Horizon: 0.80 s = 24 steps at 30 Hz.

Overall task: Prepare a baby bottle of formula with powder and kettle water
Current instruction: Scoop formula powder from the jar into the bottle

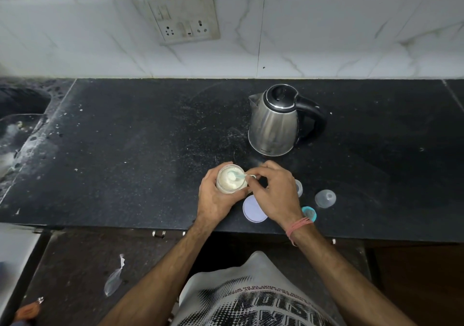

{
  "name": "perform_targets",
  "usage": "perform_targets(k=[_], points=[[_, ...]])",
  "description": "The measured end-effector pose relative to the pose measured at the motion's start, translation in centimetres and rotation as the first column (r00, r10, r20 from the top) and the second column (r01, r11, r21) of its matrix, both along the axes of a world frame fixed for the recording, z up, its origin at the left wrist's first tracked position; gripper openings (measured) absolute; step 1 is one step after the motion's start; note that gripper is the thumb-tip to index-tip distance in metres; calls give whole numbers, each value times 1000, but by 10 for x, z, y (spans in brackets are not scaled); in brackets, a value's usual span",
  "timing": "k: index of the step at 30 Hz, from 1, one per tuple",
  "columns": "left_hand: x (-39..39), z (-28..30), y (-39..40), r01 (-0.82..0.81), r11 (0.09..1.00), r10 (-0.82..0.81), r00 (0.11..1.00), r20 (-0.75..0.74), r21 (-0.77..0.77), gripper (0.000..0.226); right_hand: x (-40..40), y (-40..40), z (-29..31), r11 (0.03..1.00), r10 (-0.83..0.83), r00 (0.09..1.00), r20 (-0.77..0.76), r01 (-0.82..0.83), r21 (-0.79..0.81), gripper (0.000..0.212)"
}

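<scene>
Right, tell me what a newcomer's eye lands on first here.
First, the two hands at the counter's front edge: the left hand grips an open jar of pale powder, while the right hand pinches a small scoop dipped into it. Behind them, towards the wall, stands a steel kettle with a black handle. A round white lid lies flat between the wrists.

Left hand (216, 196) round open powder jar (231, 180), right hand (272, 190) pinching scoop (238, 175) over powder
</scene>
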<state>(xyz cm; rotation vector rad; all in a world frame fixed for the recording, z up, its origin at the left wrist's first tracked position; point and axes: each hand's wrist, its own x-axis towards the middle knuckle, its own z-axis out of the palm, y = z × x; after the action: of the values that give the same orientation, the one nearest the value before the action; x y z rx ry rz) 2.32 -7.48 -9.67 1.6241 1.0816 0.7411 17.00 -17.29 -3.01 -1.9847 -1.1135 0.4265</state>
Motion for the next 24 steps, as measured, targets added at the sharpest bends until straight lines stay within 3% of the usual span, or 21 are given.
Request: perform_targets(k=[4, 8, 11, 14, 18, 21, 24], points=[[-1, -4, 2, 8, 1000, -9, 999, -36, -26, 85, 2, -1, -3, 990, -130, 914, -384, 144, 8, 14], [2, 7, 6, 53, 996, -58, 996, -69, -74, 104, 8, -7, -1, 966, -211, 794, -569, 258, 1, 14], [8, 22, 5, 95, 994, -86, 984, -153, 51, 118, 15, -13, 8, 936, -249, 671, -698, 352, 5, 12], [18, 44, -2, 146, 944, -78, 970, -229, 295, 114, 28, -25, 14, 897, -276, 590, -759, 441, 17, 15], [40, 69, -31, 173, 850, -128, 984, -123, 497, 74, 44, -47, 19, 854, -315, 529, -788, 520, 7, 14], [53, 69, -55, 219, 868, -211, 975, -68, 446, 63, 55, -66, 17, 840, -362, 526, -770, 542, -25, 15], [63, 55, -63, 319, 879, -302, 948, -103, 355, 77, 62, -81, 14, 819, -406, 526, -747, 573, -42, 14]])
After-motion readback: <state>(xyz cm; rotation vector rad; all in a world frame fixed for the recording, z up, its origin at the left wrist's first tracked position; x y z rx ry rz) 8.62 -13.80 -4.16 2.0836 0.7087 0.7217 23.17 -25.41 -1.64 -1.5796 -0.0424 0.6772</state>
